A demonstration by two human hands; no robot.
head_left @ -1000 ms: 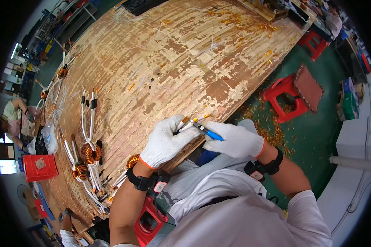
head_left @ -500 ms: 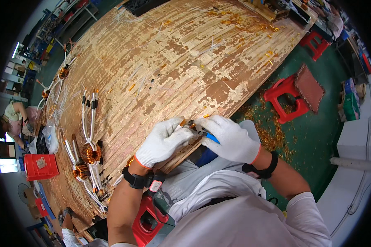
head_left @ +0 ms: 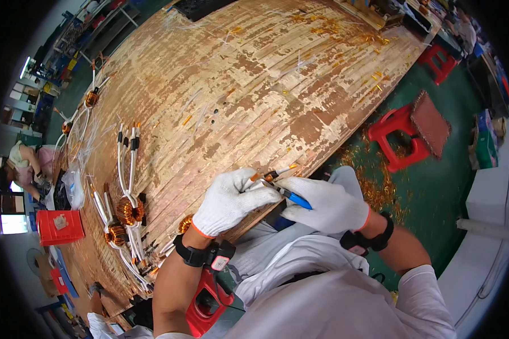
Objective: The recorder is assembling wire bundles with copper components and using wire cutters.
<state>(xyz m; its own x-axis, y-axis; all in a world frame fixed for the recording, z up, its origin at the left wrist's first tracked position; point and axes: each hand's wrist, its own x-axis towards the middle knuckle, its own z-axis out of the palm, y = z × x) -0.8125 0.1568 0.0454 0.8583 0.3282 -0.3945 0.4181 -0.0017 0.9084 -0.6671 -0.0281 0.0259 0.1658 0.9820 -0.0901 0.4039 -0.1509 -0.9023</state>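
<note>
My left hand (head_left: 234, 200), in a white knit glove, is closed around white wire leads near the table's front edge. A lead with a black sleeve and copper-coloured tip (head_left: 281, 172) sticks out past the fingers. My right hand (head_left: 328, 206), also gloved, grips a blue-handled hand tool (head_left: 296, 198), its dark metal end against the leads beside my left fingertips. Whether it is pliers or cutters I cannot make out. A copper-wound coil (head_left: 185, 223) shows partly behind my left wrist; the rest of it is hidden.
Several copper-wound ring coils (head_left: 130, 210) with white leads lie left on the worn wooden table (head_left: 254, 90). A red bin (head_left: 60, 227) stands at the left. Red stools (head_left: 398, 141) and golden scraps (head_left: 382, 195) are on the green floor. Other people work at the left edge.
My right hand has shifted slightly right and down, and more of the blue handle shows. The sleeved lead now stands out beyond my fingers. The whole view has shifted a little.
</note>
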